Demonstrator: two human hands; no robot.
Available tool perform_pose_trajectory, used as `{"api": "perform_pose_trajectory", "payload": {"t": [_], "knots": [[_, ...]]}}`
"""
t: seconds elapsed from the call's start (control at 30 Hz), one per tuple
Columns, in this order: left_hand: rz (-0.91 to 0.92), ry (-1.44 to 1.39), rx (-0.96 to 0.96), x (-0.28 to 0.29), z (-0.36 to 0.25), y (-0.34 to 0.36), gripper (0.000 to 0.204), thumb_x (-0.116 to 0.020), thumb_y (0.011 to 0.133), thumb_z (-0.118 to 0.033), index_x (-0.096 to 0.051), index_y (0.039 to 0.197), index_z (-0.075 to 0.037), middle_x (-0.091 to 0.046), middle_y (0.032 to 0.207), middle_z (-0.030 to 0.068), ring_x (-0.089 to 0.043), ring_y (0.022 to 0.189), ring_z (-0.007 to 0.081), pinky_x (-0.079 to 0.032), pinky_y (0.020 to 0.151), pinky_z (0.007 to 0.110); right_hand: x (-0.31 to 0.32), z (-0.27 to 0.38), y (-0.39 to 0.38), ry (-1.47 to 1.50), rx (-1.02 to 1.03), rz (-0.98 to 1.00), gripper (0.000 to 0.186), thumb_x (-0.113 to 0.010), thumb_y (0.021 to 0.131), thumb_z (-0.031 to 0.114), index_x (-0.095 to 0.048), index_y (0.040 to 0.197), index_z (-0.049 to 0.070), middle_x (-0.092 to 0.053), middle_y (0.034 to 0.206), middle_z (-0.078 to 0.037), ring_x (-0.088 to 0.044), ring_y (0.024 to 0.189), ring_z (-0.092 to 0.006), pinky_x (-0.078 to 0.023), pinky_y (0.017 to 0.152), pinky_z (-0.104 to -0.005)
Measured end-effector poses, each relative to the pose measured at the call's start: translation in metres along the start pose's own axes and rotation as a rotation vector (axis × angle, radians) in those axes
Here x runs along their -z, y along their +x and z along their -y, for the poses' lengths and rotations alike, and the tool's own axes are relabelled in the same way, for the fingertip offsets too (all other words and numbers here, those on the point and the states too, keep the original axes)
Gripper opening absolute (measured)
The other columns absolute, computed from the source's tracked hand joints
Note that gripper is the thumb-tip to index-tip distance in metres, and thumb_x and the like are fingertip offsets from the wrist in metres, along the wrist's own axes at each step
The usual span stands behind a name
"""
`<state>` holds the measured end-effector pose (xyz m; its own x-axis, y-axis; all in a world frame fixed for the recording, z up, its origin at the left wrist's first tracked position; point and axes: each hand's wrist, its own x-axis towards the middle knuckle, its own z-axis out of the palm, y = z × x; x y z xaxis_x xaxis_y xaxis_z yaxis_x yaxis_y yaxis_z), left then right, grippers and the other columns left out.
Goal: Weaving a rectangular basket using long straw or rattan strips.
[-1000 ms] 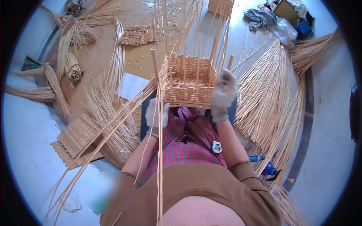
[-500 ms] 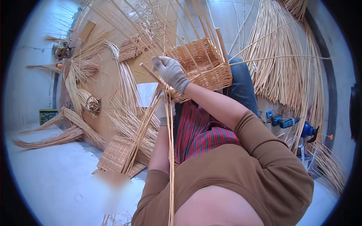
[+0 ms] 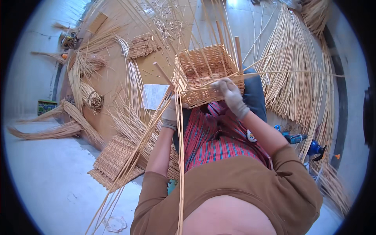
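A small woven wicker basket (image 3: 207, 92) rests across my lap, its mouth facing up and away. Thin upright rods rise from its sides, and thicker wooden corner posts (image 3: 238, 55) stick up. My left hand (image 3: 171, 113), gloved, is closed around the near left corner; its fingers are partly hidden behind the weave and hanging rods. My gloved right hand (image 3: 232, 98) lies at the near rim, fingers closed on a pale wicker rod (image 3: 196, 89) running along that side. Long rods (image 3: 179, 164) hang from the left corner over my chest.
Loose wicker bundles (image 3: 291, 66) spread over the floor at right. Flat woven panels (image 3: 117, 158) lie lower left, others (image 3: 143, 46) beyond the basket. A paper sheet (image 3: 154, 96) lies left of it. At right are a cordless drill (image 3: 294, 138) and a blue spray bottle (image 3: 315, 149).
My right hand has moved from the basket's left corner rightward and nearer, to the near rim. My left hand stays at the left corner. The rods at lower left have swung outward.
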<state>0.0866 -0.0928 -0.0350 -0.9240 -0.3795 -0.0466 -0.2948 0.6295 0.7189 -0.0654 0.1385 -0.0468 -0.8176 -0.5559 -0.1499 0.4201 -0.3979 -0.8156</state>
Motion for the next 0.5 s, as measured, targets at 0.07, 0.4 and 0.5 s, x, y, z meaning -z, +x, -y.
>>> {"api": "perform_pose_trajectory", "payload": {"t": [0.07,0.4,0.5], "knots": [[-0.184,-0.106,-0.235,-0.008,-0.01,-0.005,0.022,-0.051,0.105,-0.025,-0.064,0.108,-0.007,-0.067,0.093,0.0038,-0.062,0.083,0.0121,-0.052,0.077,0.031,0.018,0.012,0.0,-0.054,0.006,-0.109,0.012,-0.061,0.1,0.008,-0.064,0.111,0.006,-0.071,0.101,-0.004,-0.068,0.088,-0.0123,-0.057,0.076,-0.0261],[-0.226,-0.305,-0.004,-0.047,-0.079,0.038,0.075,-0.063,0.093,-0.004,-0.027,0.158,-0.011,-0.049,0.144,0.0194,-0.053,0.126,0.0321,-0.043,0.108,0.038,-0.009,0.015,0.014,-0.253,0.279,-0.351,0.016,-0.069,0.093,0.002,-0.061,0.106,0.007,-0.068,0.096,-0.002,-0.065,0.086,-0.0111,-0.052,0.081,-0.0253],[-0.122,-0.667,0.236,-0.033,-0.112,0.023,0.075,-0.061,0.097,-0.006,-0.022,0.16,-0.015,-0.04,0.156,0.0146,-0.05,0.132,0.03,-0.05,0.101,0.038,-0.027,0.036,0.03,-0.416,0.352,-0.202,0.011,-0.062,0.099,0.008,-0.056,0.108,0.006,-0.072,0.098,-0.008,-0.069,0.086,-0.0162,-0.056,0.069,-0.0287]]}}
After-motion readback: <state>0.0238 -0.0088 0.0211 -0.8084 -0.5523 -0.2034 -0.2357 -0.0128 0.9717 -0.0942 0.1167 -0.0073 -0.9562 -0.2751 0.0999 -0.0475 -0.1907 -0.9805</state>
